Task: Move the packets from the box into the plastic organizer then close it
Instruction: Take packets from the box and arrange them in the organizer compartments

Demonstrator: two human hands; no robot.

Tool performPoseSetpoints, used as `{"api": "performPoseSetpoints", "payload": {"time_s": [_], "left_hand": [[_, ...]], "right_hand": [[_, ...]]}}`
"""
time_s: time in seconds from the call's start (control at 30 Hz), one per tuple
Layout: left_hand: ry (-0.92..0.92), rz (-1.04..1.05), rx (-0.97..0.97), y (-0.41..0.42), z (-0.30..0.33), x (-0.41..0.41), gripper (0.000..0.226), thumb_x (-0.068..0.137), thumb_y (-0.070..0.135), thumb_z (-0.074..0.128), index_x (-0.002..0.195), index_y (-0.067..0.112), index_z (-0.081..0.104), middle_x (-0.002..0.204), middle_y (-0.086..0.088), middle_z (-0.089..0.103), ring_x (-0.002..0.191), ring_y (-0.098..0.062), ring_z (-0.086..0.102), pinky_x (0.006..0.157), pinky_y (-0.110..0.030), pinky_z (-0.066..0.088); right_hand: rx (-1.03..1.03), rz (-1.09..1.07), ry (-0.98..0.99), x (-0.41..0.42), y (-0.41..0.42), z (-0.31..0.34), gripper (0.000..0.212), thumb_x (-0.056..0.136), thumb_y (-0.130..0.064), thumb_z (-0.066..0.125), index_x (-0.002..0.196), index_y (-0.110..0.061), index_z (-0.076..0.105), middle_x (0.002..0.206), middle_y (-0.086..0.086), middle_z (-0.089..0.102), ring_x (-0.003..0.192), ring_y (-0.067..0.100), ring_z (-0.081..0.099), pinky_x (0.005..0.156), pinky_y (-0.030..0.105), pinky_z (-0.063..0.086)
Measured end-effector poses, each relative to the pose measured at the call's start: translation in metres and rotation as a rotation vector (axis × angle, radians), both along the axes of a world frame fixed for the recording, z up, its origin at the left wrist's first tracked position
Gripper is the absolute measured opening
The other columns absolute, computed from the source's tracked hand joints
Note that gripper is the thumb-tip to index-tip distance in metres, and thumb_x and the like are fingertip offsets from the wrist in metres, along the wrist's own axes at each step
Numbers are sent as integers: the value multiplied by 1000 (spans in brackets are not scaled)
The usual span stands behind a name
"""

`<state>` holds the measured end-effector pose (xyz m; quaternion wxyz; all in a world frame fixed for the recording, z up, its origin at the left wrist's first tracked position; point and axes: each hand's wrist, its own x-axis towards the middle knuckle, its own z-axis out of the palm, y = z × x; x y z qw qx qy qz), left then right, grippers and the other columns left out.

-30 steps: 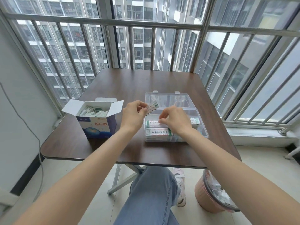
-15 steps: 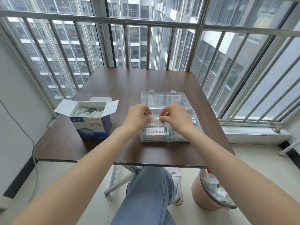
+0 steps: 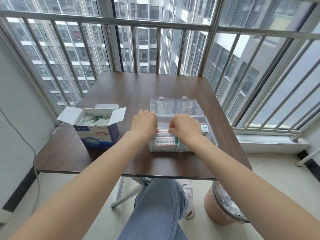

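Observation:
A clear plastic organizer [image 3: 210,135] sits open on the brown table [image 3: 138,87], its lid [image 3: 174,106] laid flat behind it. White packets [image 3: 164,142] with green and red print lie stacked inside. Both hands are over the organizer. My left hand [image 3: 144,124] and my right hand [image 3: 186,127] each pinch one end of a packet [image 3: 163,131] and hold it low over the stack. The open blue and white cardboard box [image 3: 98,134] stands to the left, with several white packets [image 3: 93,119] still in it.
A metal window railing [image 3: 155,23] runs behind and to the right of the table. A pink waste bin [image 3: 223,205] stands on the floor at the right. My jeans-clad leg [image 3: 155,210] is under the table's front edge. A cable [image 3: 26,141] hangs at the left wall.
My left hand carried a packet from above the organizer's left side down into it. My right hand took its other end, and both hands lowered onto the stack.

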<state>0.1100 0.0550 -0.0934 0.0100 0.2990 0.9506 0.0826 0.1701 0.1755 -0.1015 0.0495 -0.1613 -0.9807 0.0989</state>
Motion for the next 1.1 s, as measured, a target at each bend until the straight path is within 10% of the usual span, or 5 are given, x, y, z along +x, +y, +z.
{"api": "performPoseSetpoints", "payload": {"time_s": [0.43,0.63,0.77,1.1], "left_hand": [[271,-187,637,-40,24,38,22,86,1,56,107,4,62,100,-12,55,90,-24,55,76,-25,41],[268,77,463,-106,35,12,53,75,9,55,128,9,50,129,-10,51,121,-31,42,96,-38,35],[20,116,-39,-142,34,-11,82,83,30,55,151,13,12,158,-5,9,146,-22,3,117,-40,8],[173,-103,155,-187,31,2,81,68,29,80,139,22,41,136,6,46,127,-20,34,102,-28,23]], "right_hand": [[-313,128,395,16,-26,30,24,91,-11,52,108,-13,68,104,4,68,97,17,61,91,28,44],[-241,406,311,5,-73,49,33,94,-17,53,127,-15,57,133,3,53,124,18,46,101,24,31],[-115,475,134,-2,-94,51,42,99,-33,44,139,-21,44,149,-5,37,136,12,33,104,24,25],[14,508,457,8,-115,51,19,92,-26,58,105,-17,68,94,2,66,84,20,58,70,31,44]]}}
